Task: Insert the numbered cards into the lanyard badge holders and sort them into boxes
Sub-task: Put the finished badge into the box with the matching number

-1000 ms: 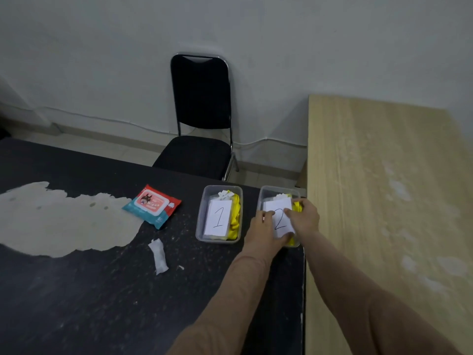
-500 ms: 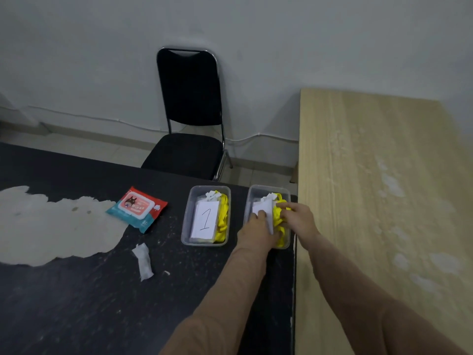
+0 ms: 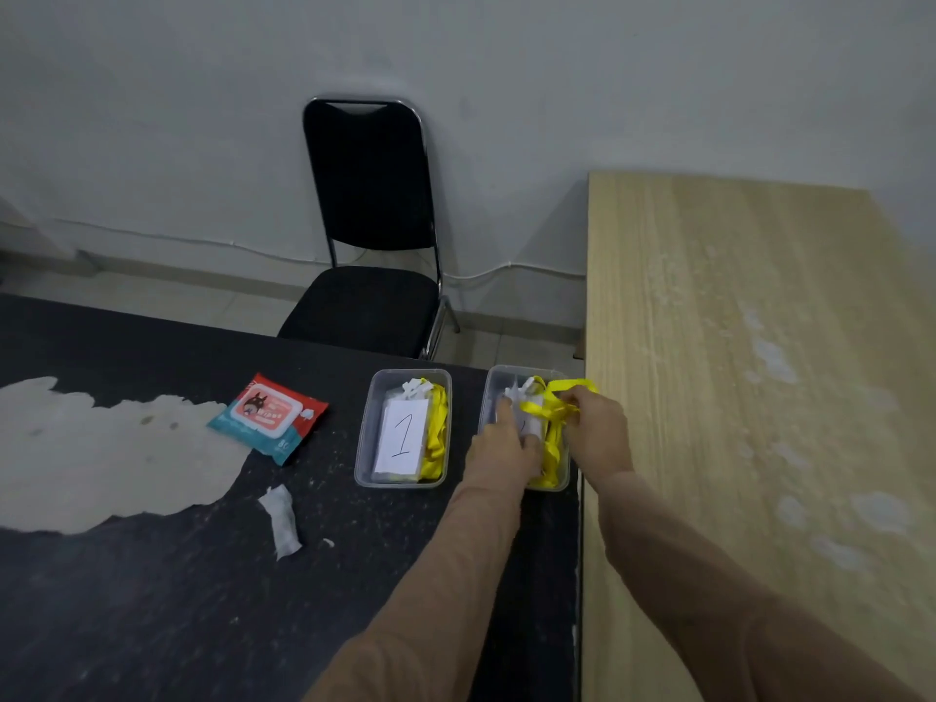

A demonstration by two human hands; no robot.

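1. The black counter (image 3: 152, 600) fills the left and lower view; its far edge runs from the left rim toward the boxes, and its right edge meets the pale wooden counter (image 3: 734, 397), which stands bare along the right side.
2. A large pale worn patch (image 3: 101, 458) spreads over the black counter's left part, cut off by the left rim.
3. A black chair (image 3: 369, 220) stands beyond the far edge, against the wall.
4. Two clear plastic boxes sit side by side near the far right corner, slightly apart. The left box (image 3: 365, 438) holds a card marked 1 (image 3: 402, 435) lying flat on top, with a yellow lanyard (image 3: 436, 433) along its right wall.
5. The right box (image 3: 489, 397) lies just beside the black counter's right edge; most of its inside is hidden by both hands.
6. The left hand (image 3: 501, 448) presses flat on the badge holder (image 3: 529, 418) in the right box; its grip is loose, fingers spread, clasping nothing. The holder's number is covered.
7. The right hand (image 3: 597, 428) has its grip closed on a yellow strap (image 3: 544, 410), pinched above the box, one loop reaching over the far rim.
8. A red and teal wipes pack (image 3: 268, 418) lies left of the boxes, with open counter between.
9. A crumpled white tissue (image 3: 281, 519) lies nearer, well apart from the boxes.
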